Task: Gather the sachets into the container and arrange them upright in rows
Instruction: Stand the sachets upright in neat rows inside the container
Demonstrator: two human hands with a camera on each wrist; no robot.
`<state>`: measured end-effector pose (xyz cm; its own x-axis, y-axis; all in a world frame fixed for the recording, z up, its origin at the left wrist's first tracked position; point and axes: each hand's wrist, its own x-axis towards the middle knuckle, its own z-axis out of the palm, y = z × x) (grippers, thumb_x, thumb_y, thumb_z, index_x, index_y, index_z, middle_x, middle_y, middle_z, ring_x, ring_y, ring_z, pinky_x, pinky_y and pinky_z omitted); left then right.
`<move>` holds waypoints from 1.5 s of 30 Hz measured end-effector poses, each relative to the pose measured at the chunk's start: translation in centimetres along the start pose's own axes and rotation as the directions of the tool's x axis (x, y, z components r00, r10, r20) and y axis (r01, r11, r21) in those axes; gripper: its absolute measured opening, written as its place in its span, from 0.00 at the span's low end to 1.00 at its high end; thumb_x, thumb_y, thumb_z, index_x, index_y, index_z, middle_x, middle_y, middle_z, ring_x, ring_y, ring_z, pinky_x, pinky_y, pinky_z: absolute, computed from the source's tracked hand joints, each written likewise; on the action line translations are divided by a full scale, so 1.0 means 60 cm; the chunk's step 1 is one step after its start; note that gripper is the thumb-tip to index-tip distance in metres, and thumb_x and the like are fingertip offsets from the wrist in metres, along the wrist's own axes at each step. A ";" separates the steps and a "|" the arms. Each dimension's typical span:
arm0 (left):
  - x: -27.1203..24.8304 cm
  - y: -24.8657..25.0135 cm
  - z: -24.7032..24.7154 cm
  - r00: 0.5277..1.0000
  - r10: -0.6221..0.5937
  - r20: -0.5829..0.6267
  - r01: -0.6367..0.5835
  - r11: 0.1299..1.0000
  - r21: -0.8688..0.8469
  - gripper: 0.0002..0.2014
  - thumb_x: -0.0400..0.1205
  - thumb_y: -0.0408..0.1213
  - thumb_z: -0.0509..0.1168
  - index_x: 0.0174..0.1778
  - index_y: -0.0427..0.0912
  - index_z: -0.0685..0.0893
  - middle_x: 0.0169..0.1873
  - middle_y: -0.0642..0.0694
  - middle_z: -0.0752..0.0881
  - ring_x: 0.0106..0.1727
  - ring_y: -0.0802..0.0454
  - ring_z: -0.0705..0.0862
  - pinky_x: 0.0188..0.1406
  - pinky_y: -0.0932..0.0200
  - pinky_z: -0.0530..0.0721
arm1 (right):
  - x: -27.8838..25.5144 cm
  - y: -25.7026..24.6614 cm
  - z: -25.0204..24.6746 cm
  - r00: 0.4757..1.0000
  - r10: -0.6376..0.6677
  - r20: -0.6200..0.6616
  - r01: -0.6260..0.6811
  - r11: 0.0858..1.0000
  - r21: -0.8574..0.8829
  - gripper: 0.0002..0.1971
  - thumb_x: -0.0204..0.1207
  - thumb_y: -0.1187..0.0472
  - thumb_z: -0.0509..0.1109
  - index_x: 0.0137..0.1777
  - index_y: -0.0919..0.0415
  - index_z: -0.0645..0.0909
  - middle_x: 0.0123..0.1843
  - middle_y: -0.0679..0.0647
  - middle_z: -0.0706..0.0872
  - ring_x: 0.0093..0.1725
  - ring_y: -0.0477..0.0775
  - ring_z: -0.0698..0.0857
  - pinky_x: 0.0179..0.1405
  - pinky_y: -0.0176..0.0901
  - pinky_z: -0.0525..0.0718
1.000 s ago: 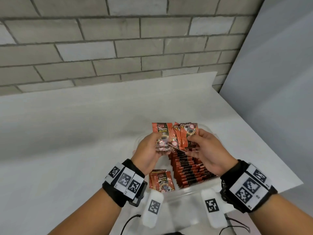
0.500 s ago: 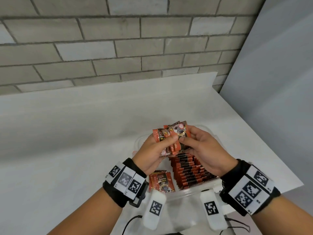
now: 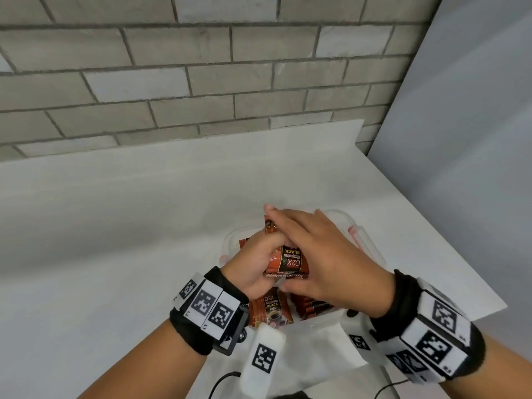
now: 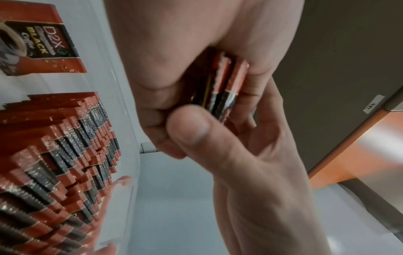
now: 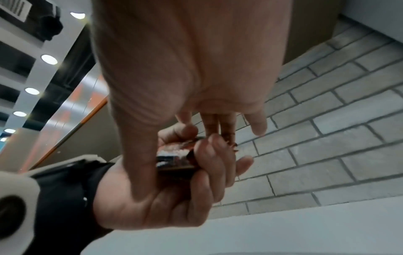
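Both hands had dropped lower over the container, where rows stood upright; left hand gripped the sachets, right hand lay flat-fingered over them.

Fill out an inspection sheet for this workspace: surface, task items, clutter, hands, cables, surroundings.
Surface: white table, bare where visible.
Task items: clear container on the table; row of upright sachets inside; a few loose sachets lying flat at its near left; small held bundle above the container.
Clutter: nothing seen.
Hands: left hand grips the held bundle; right hand lies over it with fingers extended, thumb on its near edge.
Cables: black leads at the near table edge.
Surroundings: grey brick wall behind; grey panel on the right.
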<state>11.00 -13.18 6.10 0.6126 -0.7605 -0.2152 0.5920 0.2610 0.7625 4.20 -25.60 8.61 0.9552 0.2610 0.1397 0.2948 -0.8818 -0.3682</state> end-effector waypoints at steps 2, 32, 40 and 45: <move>0.001 -0.003 0.001 1.000 0.011 -0.008 -0.011 1.000 0.025 0.05 0.68 0.29 0.64 0.39 0.37 0.81 0.30 0.42 0.82 0.33 0.52 0.84 0.32 0.60 0.81 | 0.004 0.003 0.001 0.994 -0.006 -0.105 0.004 1.000 -0.018 0.52 0.64 0.55 0.80 0.84 0.48 0.51 0.70 0.53 0.74 0.67 0.53 0.74 0.69 0.50 0.75; 0.018 -0.012 -0.020 0.993 0.101 -0.060 -0.101 0.995 0.007 0.18 0.75 0.36 0.70 0.61 0.40 0.83 0.52 0.37 0.88 0.47 0.43 0.87 0.43 0.52 0.89 | -0.012 0.034 -0.010 0.760 0.649 0.008 -0.290 0.329 0.898 0.06 0.80 0.68 0.65 0.51 0.57 0.78 0.46 0.60 0.89 0.43 0.58 0.90 0.41 0.50 0.89; 0.012 -0.019 -0.027 0.983 0.182 -0.032 -0.178 0.978 0.106 0.14 0.75 0.25 0.66 0.56 0.38 0.85 0.50 0.37 0.89 0.47 0.45 0.88 0.46 0.53 0.88 | -0.024 0.048 -0.002 0.786 0.601 0.140 -0.236 0.083 0.968 0.18 0.71 0.64 0.70 0.62 0.60 0.79 0.51 0.59 0.89 0.45 0.54 0.90 0.38 0.42 0.89; 0.015 -0.007 -0.042 0.990 0.091 -0.110 -0.091 0.996 0.005 0.17 0.77 0.39 0.70 0.61 0.41 0.81 0.43 0.40 0.87 0.41 0.45 0.87 0.40 0.51 0.87 | -0.051 0.073 -0.017 0.789 0.609 0.073 -0.315 0.299 0.901 0.11 0.72 0.66 0.71 0.54 0.63 0.84 0.45 0.60 0.91 0.42 0.52 0.89 0.38 0.38 0.88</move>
<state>12.62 -12.44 4.03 0.7182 -0.6632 -0.2106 0.5310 0.3268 0.7818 2.56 -30.67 7.54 0.9357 -0.3025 -0.1814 -0.1879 0.0078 -0.9822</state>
